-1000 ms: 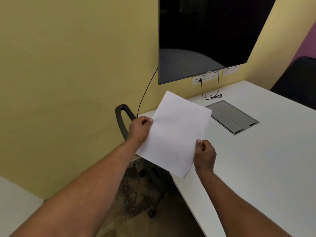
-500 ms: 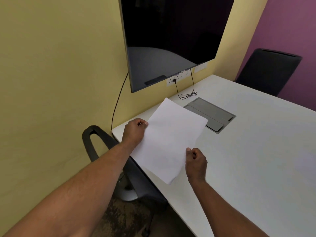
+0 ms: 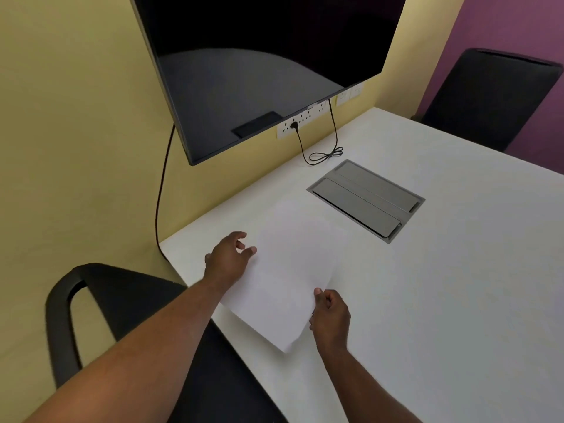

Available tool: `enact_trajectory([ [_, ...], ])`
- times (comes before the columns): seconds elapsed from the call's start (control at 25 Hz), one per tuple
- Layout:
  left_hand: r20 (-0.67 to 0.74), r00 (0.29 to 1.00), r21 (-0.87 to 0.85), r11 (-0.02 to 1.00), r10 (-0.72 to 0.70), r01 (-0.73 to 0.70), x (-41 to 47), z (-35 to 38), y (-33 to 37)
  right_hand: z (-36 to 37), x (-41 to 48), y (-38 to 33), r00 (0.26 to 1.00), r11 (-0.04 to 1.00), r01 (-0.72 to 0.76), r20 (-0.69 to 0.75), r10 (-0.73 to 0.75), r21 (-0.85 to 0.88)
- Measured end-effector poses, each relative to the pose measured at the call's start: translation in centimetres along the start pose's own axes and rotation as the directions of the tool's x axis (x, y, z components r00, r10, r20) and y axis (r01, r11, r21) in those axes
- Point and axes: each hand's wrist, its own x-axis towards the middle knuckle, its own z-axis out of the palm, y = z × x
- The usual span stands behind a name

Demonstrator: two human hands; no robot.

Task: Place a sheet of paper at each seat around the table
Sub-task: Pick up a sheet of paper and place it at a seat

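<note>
Your sheet of paper (image 3: 287, 270) lies on the white table (image 3: 457, 300) near its left corner, turned at an angle to the table's edges. Its near corner juts just past the front edge, above the seat of the black chair (image 3: 128, 315) tucked in below your arms. The paper's far end reaches toward the grey cable hatch (image 3: 366, 198) set flush in the tabletop but stops short of it.

Your right hand (image 3: 331, 317) pinches the paper's right edge near that low corner, thumb on top, fingers curled under. Your left hand (image 3: 229, 259) has its fingers loosely spread and slightly bent at the paper's left edge; whether the tips touch the sheet you cannot tell from here.

To the right of the paper and hatch the tabletop is bare and open all the way to the far side, where 1 more black chair (image 3: 488, 96) stands against the purple wall (image 3: 488, 32). To the left the room is tight: the table butts against the yellow wall (image 3: 76, 117), and a dark screen (image 3: 259, 56) hangs low over the back edge. Under it sits a white socket strip (image 3: 300, 122) with 1 black plug, its cord (image 3: 323, 154) coiled on the table behind the hatch. Another cable (image 3: 161, 193) drops down the wall beside the table's corner.
</note>
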Motion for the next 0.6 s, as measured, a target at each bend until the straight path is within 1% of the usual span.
enact_trajectory([
  [0.16,0.104,0.995,0.053,0.999,-0.006,0.000,2.5,3.8,-1.7,2.3,3.0,1.9,0.992,0.991,-0.129,0.014,0.128,0.026],
  [0.28,0.178,0.983,0.192,0.979,0.033,-0.068,3.3,6.8,-3.9,4.2,4.7,3.5,0.977,0.977,-0.212,0.006,0.212,0.004],
  [0.4,0.293,0.955,0.339,0.929,0.048,-0.150,3.8,8.9,-5.9,5.6,5.4,5.1,0.965,0.965,-0.262,-0.001,0.262,-0.031],
  [0.6,0.454,0.890,0.516,0.827,-0.041,-0.225,4.2,12.3,-7.7,6.1,6.7,7.8,0.946,0.940,-0.324,-0.044,0.321,-0.103],
])
